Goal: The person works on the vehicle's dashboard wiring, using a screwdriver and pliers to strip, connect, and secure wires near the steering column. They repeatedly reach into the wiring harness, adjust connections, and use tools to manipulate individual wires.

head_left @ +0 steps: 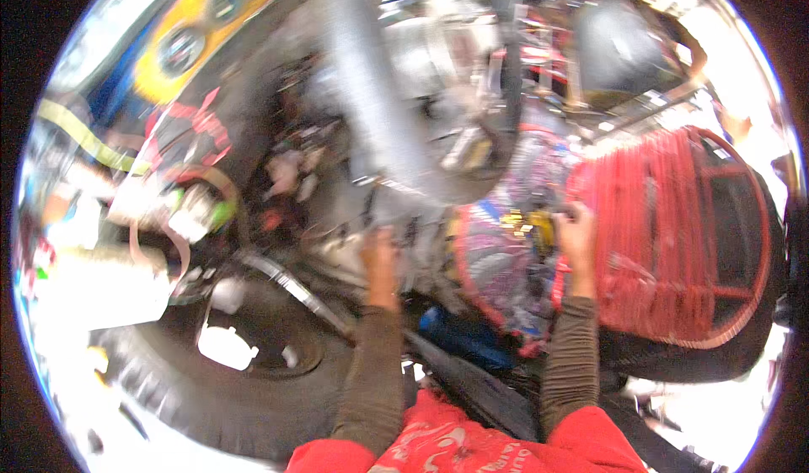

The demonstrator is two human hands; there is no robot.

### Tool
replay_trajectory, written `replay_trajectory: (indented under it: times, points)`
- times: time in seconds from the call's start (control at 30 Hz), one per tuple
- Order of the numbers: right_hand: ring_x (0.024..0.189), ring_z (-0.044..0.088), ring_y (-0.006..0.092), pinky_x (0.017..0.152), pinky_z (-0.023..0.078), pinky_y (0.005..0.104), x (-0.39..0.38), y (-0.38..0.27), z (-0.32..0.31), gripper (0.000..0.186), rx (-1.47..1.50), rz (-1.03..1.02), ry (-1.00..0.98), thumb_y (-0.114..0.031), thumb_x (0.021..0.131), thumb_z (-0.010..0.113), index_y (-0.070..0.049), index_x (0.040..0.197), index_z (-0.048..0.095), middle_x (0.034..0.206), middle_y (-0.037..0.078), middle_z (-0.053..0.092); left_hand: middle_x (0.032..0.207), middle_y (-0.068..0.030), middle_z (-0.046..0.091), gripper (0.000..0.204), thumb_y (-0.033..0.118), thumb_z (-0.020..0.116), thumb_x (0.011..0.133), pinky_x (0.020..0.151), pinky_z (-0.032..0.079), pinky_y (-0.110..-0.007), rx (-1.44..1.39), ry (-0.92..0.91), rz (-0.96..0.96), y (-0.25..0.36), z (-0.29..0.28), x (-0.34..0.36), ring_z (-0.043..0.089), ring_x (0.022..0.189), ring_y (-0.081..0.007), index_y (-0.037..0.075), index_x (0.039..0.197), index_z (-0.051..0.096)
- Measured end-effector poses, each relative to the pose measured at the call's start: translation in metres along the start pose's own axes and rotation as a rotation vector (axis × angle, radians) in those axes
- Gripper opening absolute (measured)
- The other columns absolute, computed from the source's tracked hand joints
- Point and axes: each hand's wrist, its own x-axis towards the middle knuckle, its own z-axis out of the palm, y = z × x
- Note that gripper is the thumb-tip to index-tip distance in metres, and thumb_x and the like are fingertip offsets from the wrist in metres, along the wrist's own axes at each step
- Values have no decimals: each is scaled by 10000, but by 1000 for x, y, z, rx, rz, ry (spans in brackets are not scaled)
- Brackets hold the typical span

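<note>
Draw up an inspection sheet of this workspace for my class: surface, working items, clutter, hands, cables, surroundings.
Surface: patterned cloth, apparently, between the hands.
Working items: yellow item beside the right hand; red frame to its right.
Clutter: blue item below the cloth; mixed things at far left, blurred.
Hands: left hand below the grey pipe; too blurred to tell whether either hand holds anything.
Cables: black tube curving beside the pipe; wires too blurred to tell.
Surroundings: tyre at lower left, yellow panel at upper left.
</note>
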Motion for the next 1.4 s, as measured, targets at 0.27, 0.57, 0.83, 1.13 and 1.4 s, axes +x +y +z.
replay_trajectory:
  times: [0.27, 0.57, 0.83, 1.13, 1.4]
  points:
    - [901, 695, 339, 845, 539, 392, -69, -72, 72, 136, 271, -346, -267, -129, 896, 719, -12, 961, 697, 954, 170, 716, 787, -72, 686, 154, 68, 691, 903, 519, 473, -321, -54, 181, -204, -93, -25, -10, 641, 633, -165, -4, 1036, 719]
    - [975, 591, 323, 883, 440, 443, -113, -70, 137, 250, -40, -687, -161, -147, 778, 718, -65, 1013, 690, 1043, 110, 646, 802, -102, 636, 123, 55, 657, 908, 574, 414, -408, 182, 340, -28, -88, -83, 72, 544, 619, -183, -66, 935, 661]
    - [965, 597, 314, 872, 433, 435, -116, -64, 146, 232, -95, -719, -132, -152, 778, 743, -66, 988, 696, 1054, 117, 652, 856, -85, 661, 162, 118, 665, 974, 536, 437, -416, 114, 187, 430, -59, -123, 147, 530, 587, -190, -19, 1059, 676]
    - [974, 587, 322, 875, 429, 435, -117, -64, 150, 289, -120, -748, -88, -181, 750, 755, -70, 1011, 698, 1062, 120, 645, 988, -78, 670, 292, 397, 578, 1041, 688, 596, -411, -844, 160, -155, -18, -40, 77, 685, 853, -245, 118, 1086, 653]
    - [977, 602, 338, 886, 456, 440, -115, -78, 130, 197, 17, -701, -181, -150, 788, 738, -53, 950, 680, 1036, 119, 649, 740, -43, 587, 385, 397, 511, 1062, 515, 465, -321, -588, 173, -98, 4, 33, -127, 559, 589, -174, 72, 871, 592]
